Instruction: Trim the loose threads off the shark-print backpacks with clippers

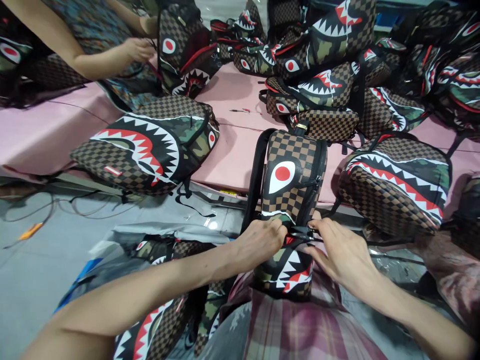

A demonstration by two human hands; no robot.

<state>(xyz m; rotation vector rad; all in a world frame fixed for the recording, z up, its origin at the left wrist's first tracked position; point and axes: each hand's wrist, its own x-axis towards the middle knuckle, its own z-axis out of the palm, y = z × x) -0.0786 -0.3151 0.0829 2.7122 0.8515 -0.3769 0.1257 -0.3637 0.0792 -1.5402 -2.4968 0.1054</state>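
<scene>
A checkered backpack (292,160) with a shark eye and a toothed mouth stands on edge in front of me, its lower end against my lap. My left hand (264,237) is closed at the bag's side, pinching a spot near the white-edged camouflage panel; what lies between the fingers is hidden. Across from it, my right hand (339,247) grips what looks like small dark scissors (302,235). Their blades point left, toward my left fingers, close against the bag. A black zipper (317,185) runs along the bag's right side.
A pink-covered table (228,150) bears a similar backpack on the left (150,145), another on the right (397,185), and several piled behind. A pen (240,110) lies mid-table. More bags (161,320) sit low at my left. A co-worker's hand (138,50) is by a bag across the table.
</scene>
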